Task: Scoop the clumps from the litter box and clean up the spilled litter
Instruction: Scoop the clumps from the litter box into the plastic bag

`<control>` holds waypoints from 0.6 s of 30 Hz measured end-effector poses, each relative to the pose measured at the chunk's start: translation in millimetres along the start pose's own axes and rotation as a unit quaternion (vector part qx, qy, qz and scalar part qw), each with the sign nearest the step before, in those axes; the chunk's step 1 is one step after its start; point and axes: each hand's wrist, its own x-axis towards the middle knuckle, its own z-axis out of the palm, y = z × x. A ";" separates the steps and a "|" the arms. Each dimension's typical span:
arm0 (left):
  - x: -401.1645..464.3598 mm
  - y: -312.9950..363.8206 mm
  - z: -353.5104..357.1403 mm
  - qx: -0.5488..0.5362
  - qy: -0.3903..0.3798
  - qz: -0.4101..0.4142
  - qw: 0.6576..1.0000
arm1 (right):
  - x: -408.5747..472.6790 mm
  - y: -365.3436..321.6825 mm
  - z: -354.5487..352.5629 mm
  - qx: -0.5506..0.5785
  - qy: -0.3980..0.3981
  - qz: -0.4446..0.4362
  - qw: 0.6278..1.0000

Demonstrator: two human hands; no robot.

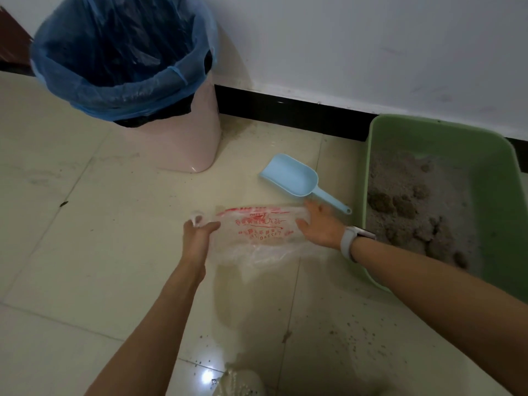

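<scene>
Clear plastic, red print across it: that's the bag [257, 230] you've got stretched out low over the tiled floor [85, 252], just left of the green litter box [497, 178]. Your left hand [200, 232] has its grip clenched on the bag's left end, a bunched bit of film poking out above the knuckles. Your right hand [320, 227] is at the bag's other end, right beside the litter box's near wall; palm up, fingers fairly straight and spread, released rather than curled, with the bag's edge against the fingers. A pale watch [353, 241] sits on that wrist.

The light blue scoop [294, 178] lies on the floor just left of the litter box, bowl pointing away from it, handle tip angling back toward its wall. Nobody is holding it, though your right fingertips are very near the handle.

Inside the litter box, grey-brown litter [400, 172] fills the bottom, and darker clumps [400, 204] sit heaped along the left side. Spilled litter [357, 335], fine dark specks, dots the floor below the box's near corner.

Well left of the litter box, against the white wall [371, 47], stands a pink bin [177, 138] lined with a blue bag [120, 90].

A pale shoe [240, 381] shows at the bottom edge.
</scene>
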 end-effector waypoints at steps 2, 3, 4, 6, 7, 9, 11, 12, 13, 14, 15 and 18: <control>-7.4 0.6 1.7 0.163 0.145 0.144 0.965 | -3.3 -1.2 1.2 -0.090 0.097 -0.060 0.989; -11.8 0.5 3.2 0.239 0.188 0.253 0.919 | -4.7 -3.4 0.1 -0.116 0.145 -0.115 0.976; -15.2 0.0 6.9 0.295 0.191 0.355 0.867 | -7.0 -7.6 -1.8 -0.130 0.164 -0.171 0.963; -11.2 -7.8 17.8 0.356 0.102 0.490 0.789 | -7.5 -15.7 3.3 -0.151 0.141 -0.272 0.940; -5.5 -12.9 24.3 0.379 0.045 0.518 0.766 | -4.9 -16.9 9.7 -0.156 0.123 -0.309 0.930; 7.5 -17.3 37.8 0.432 -0.025 0.512 0.742 | -0.3 -19.0 19.9 -0.164 0.069 -0.314 0.933; 18.8 -15.1 50.6 0.487 -0.069 0.455 0.742 | 4.1 -22.5 23.5 -0.166 0.024 -0.258 0.952; 23.7 -14.6 55.8 0.519 -0.089 0.426 0.736 | 7.9 -22.1 24.6 -0.172 0.004 -0.227 0.958; 28.6 -14.7 59.6 0.559 -0.099 0.407 0.716 | 12.3 -21.0 25.8 -0.183 0.004 -0.211 0.960; 33.6 -14.7 61.3 0.602 -0.103 0.393 0.688 | 15.5 -19.6 27.1 -0.198 0.009 -0.200 0.959; 37.0 -14.1 60.9 0.639 -0.107 0.377 0.661 | 18.5 -17.1 29.8 -0.204 0.010 -0.192 0.960; 41.9 -18.0 55.7 0.711 -0.126 0.329 0.609 | 21.8 -6.5 37.4 -0.193 -0.030 -0.154 0.969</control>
